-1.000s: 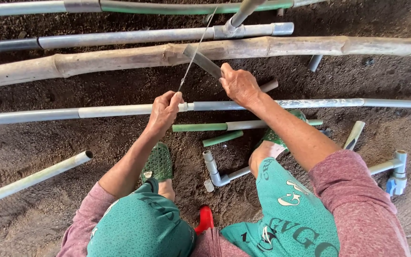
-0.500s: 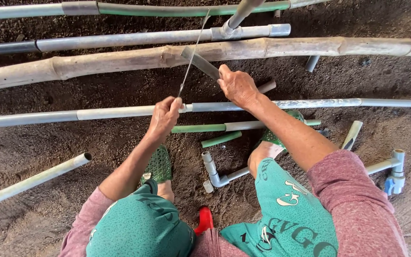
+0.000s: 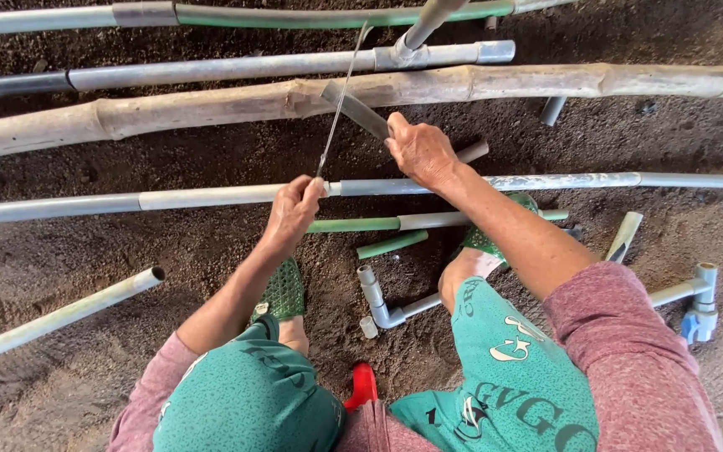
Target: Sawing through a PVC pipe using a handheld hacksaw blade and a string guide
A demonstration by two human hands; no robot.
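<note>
Over dark soil, left hand (image 3: 293, 211) gripping thin blade (image 3: 340, 100) — right hand (image 3: 420, 151)

Thin saw blade (image 3: 340, 105) tilted upright, short grey pipe piece (image 3: 360, 111) angled above soil

Over dark soil, the left hand (image 3: 293, 213) grips a thin hacksaw blade (image 3: 340, 100) while the right hand (image 3: 419, 151) holds a short grey pipe piece (image 3: 361, 110) above the long grey pipe (image 3: 211, 197).

Two hands work here, the left hand (image 3: 293, 211) and the right hand (image 3: 420, 151), with one thin saw blade (image 3: 340, 100). One bamboo pole (image 3: 211, 105) lies among four long grey pipes, beside two green sandals, one elbow-jointed pipe piece (image 3: 378, 301) and one blue-ended fitting (image 3: 699, 314)
</note>
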